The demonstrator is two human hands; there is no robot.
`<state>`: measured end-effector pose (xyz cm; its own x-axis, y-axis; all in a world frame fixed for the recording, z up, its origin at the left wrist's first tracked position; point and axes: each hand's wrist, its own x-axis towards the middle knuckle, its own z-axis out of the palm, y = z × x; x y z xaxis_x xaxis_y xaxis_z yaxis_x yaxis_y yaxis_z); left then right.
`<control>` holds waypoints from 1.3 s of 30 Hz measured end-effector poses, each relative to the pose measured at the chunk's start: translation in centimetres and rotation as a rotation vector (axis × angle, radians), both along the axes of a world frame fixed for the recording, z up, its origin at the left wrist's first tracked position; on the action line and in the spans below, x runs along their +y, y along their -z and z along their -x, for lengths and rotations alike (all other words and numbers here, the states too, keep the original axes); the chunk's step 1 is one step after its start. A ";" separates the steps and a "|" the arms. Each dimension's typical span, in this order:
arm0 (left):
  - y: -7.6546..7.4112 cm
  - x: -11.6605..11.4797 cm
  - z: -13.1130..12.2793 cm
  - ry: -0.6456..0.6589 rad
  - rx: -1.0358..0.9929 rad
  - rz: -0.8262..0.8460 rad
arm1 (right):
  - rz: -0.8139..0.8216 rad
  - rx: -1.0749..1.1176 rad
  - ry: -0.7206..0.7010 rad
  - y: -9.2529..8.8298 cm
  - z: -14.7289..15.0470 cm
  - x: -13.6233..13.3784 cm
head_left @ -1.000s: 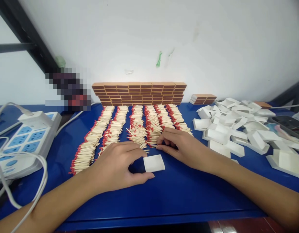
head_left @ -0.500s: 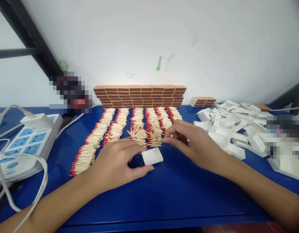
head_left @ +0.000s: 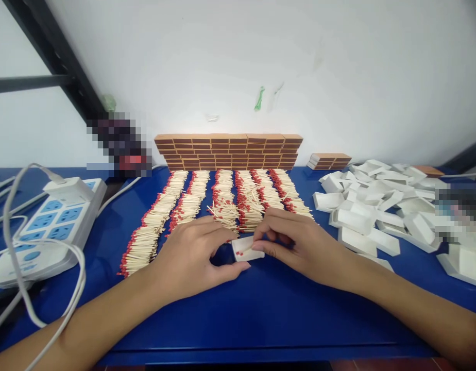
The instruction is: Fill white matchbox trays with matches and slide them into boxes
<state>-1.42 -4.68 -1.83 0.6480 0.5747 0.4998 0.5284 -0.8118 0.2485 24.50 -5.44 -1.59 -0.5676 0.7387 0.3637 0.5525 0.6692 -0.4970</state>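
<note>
A small white matchbox tray (head_left: 241, 243) lies on the blue table, with a few red-tipped matches (head_left: 244, 251) at its left part. My left hand (head_left: 207, 252) curves around the tray's left end, thumb and fingers apart on either side of it. Over the tray's right part, my right hand (head_left: 286, 239) pinches matches between thumb and fingers, their heads pointing left. Just behind the hands stretch several rows of red-headed matches (head_left: 224, 190), the nearest ends loosely scattered.
Stacked brown matchboxes (head_left: 230, 152) line the wall behind the rows. Many white trays (head_left: 377, 193) pile up at the right, beside a few matchboxes (head_left: 330, 161). On the left lies a power strip (head_left: 60, 221) with looping white cables (head_left: 81, 278) crossing my left forearm.
My right hand has moved from the match rows to the tray, and matches now show inside it. The view has shifted slightly left.
</note>
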 end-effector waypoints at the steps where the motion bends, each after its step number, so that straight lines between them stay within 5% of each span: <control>1: 0.0 -0.1 0.0 0.021 0.013 0.025 | -0.009 0.003 0.010 -0.1 -0.1 0.1; 7: 0.2 -0.4 0.1 0.121 0.062 0.123 | -0.103 -0.053 0.066 0.3 -1.1 1.3; 22: 0.1 -0.2 0.0 0.067 0.063 0.070 | -0.023 -0.137 0.057 1.1 -1.1 1.8; 32: -0.1 -0.2 0.0 -0.015 0.075 0.039 | 0.002 -0.073 0.005 -0.5 -0.7 0.2; 39: 0.3 -0.2 -0.1 0.050 0.063 0.067 | -0.005 -0.075 -0.010 0.0 -0.4 0.1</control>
<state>-1.36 -4.90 -2.13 0.7054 0.5719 0.4187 0.5040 -0.8201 0.2711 24.88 -5.30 -1.61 -0.6007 0.7312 0.3233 0.5813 0.6771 -0.4513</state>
